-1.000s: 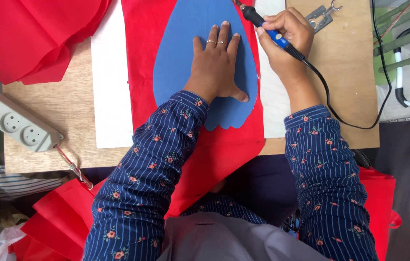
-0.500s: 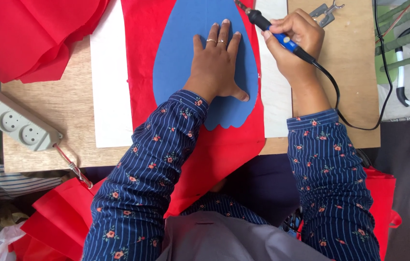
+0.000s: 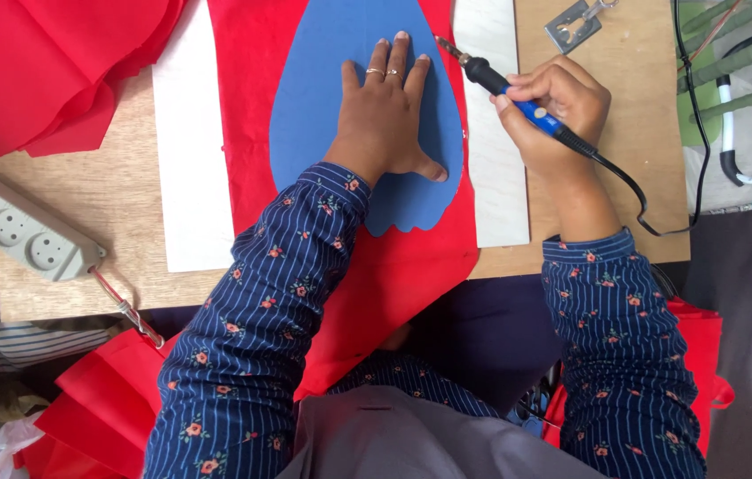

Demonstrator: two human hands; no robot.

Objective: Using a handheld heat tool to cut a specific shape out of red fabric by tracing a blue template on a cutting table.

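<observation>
My left hand (image 3: 386,120) lies flat, fingers spread, on a blue teardrop-shaped paper template (image 3: 314,98). The template rests on a sheet of red fabric (image 3: 247,106), which drapes over the near edge of the board. My right hand (image 3: 558,111) grips a soldering-iron style tool (image 3: 504,84) with a blue and black handle. Its metal tip touches the fabric at the template's right edge. A black cord (image 3: 633,191) runs from the tool off to the right.
A white panel (image 3: 189,168) lies under the fabric on a wooden board (image 3: 101,204). A grey power strip (image 3: 16,226) sits at the board's left edge. More red fabric (image 3: 65,62) is piled at top left. A metal stand (image 3: 575,25) lies at the top.
The view has shifted, so hands and board sit lower in the frame. My right hand has drawn the tool's tip down along the template's right edge. My left hand stays pressed on the template.
</observation>
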